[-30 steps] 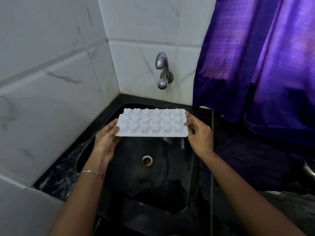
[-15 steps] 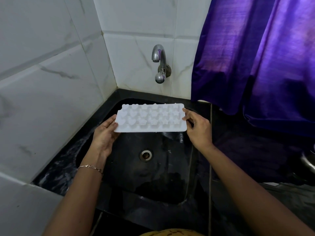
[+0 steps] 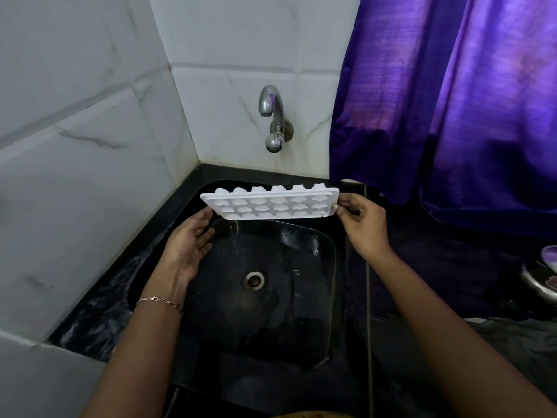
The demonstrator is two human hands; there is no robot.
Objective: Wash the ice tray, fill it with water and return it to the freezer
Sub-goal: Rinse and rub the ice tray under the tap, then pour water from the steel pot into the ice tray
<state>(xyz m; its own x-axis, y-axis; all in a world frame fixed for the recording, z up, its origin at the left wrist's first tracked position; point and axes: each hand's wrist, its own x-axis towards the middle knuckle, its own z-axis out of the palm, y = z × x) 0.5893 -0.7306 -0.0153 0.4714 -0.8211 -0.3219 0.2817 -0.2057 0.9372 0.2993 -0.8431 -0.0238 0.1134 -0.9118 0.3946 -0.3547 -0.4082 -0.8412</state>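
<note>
The white ice tray [image 3: 271, 205] hangs over the black sink [image 3: 325, 267], below the tap [image 3: 272, 116], tilted with its far edge raised. A thin stream of water runs off its lower left edge into the basin. My right hand [image 3: 361, 227] pinches the tray's right end. My left hand [image 3: 188, 245] lies flat with the palm showing; its fingertips touch the tray's left edge and the thumb is off it. No water comes from the tap.
White tiled walls close the left and back sides of the sink. A purple curtain [image 3: 452, 101] hangs at the right over a dark counter. A steel dish [image 3: 542, 279] sits at the right edge. The drain [image 3: 254, 279] is mid-basin.
The tray was level with both hands gripping its ends; now its far edge is tipped up, water spills from it, and my left hand has loosened to fingertips only.
</note>
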